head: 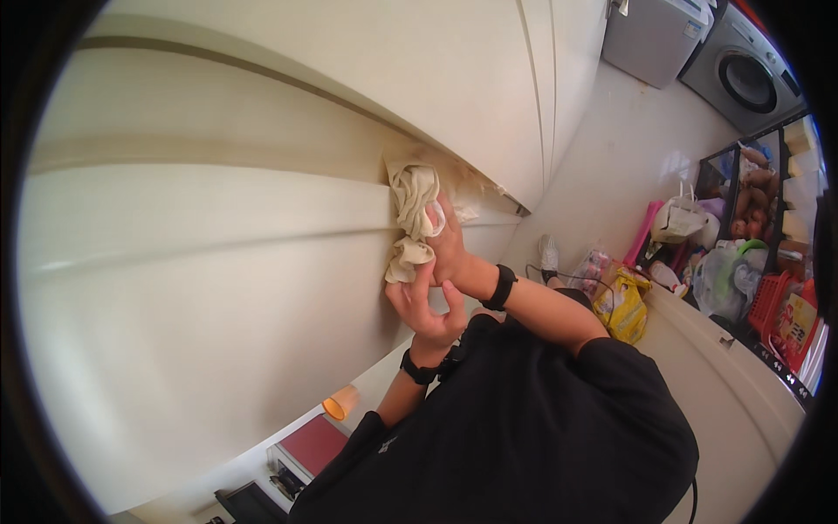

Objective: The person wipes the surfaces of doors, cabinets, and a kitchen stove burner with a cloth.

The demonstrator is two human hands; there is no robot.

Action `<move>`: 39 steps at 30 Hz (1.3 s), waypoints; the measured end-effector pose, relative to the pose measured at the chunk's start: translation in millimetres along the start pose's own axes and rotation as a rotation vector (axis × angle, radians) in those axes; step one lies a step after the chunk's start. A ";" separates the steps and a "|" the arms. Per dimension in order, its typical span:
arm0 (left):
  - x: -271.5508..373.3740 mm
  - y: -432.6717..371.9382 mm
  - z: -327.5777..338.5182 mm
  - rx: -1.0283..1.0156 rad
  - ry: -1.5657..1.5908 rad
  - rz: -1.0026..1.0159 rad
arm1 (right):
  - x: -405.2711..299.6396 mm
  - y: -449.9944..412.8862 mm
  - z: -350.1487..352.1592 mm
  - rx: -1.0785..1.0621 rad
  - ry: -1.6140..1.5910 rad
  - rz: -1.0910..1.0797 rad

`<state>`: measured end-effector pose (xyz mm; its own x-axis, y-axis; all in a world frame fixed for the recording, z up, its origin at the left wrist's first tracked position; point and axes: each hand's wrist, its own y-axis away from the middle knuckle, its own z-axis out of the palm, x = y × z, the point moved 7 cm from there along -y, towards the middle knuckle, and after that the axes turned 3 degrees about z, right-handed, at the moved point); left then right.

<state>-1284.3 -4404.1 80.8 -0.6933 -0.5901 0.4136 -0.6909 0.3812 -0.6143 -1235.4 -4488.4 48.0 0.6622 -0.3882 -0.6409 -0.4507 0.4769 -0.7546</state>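
A bunched beige cloth (pixel 416 196) lies against a cream-coloured panel with long raised mouldings (pixel 216 209). My right hand (pixel 450 252) is behind and beside its upper bunch, with the fingers partly hidden; a white looped edge shows at them. Just below, my left hand (pixel 424 308) pinches a smaller beige bunch (pixel 409 259) between bent fingers. Whether both bunches are one cloth, I cannot tell. Close above the hands, the edge of a cream door-like panel (pixel 458 85) runs down to a corner, with rough, stained patches beside it.
A washing machine (pixel 746 78) and a grey appliance (pixel 655 39) stand at upper right. Racks with produce, bags and a red basket (pixel 769 304) line the right side. A yellow bag (pixel 622 304) sits near my shoe (pixel 548 252). An orange cup (pixel 340 402) is at lower left.
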 end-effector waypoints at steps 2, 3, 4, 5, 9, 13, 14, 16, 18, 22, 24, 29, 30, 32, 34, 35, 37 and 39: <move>-0.4 0.1 -1.7 0.018 0.014 -0.001 | 2.8 2.7 1.1 -0.003 -0.008 0.043; -2.9 0.4 -1.7 0.012 0.018 0.002 | 3.1 2.3 0.8 0.016 0.006 0.038; -4.4 1.7 -1.2 -0.022 0.028 0.017 | 2.4 2.1 0.9 0.034 0.022 0.031; -5.9 3.5 -1.4 -0.056 0.039 0.034 | 2.1 1.4 2.3 0.039 0.031 0.032; 1.5 -5.4 -6.4 -0.193 0.061 0.124 | 3.9 -6.9 3.0 0.031 0.064 0.076; 0.1 18.2 -22.7 -0.344 0.218 0.081 | -17.4 16.4 13.3 0.083 0.130 0.122; 2.2 26.0 -30.6 -0.380 0.145 0.081 | -25.3 28.1 20.8 0.099 0.098 0.184; 17.3 39.5 -39.8 -0.481 0.023 0.124 | -39.7 52.7 27.9 0.032 0.006 0.291; 19.7 53.5 -61.0 -0.588 0.142 0.136 | -57.6 79.9 32.1 0.069 0.018 0.333; 6.8 82.7 -97.4 -0.816 0.238 0.152 | -81.3 120.0 44.6 0.127 -0.041 0.488; 2.0 92.1 -118.2 -0.869 0.175 0.225 | -88.5 142.7 50.2 0.177 -0.078 0.483; 13.4 76.3 -160.2 -1.040 -0.103 0.273 | -106.0 160.7 73.9 0.169 -0.177 0.409; 17.0 71.6 -158.7 -1.024 -0.126 0.306 | -120.5 140.5 67.5 0.116 -0.121 0.249; 24.3 56.1 -138.2 -0.940 -0.142 0.365 | -118.9 112.4 53.2 0.036 -0.029 0.077; 28.5 34.5 -119.9 -0.758 -0.209 0.363 | -96.8 78.5 44.5 0.050 0.005 0.060; 29.1 32.2 -103.4 -0.771 -0.225 0.350 | -88.0 68.6 38.9 0.059 0.063 0.039; 20.0 20.6 -76.3 -0.607 -0.153 0.187 | -64.4 69.5 27.3 0.079 0.033 0.022; 15.0 24.5 -44.9 -0.630 -0.224 0.178 | -33.7 84.1 21.4 0.096 -0.011 0.013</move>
<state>-1320.8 -4371.7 102.2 -0.7949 -0.5874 0.1520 -0.6050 0.7864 -0.1248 -1282.9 -4418.4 9.1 0.6633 -0.3735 -0.6485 -0.4004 0.5551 -0.7291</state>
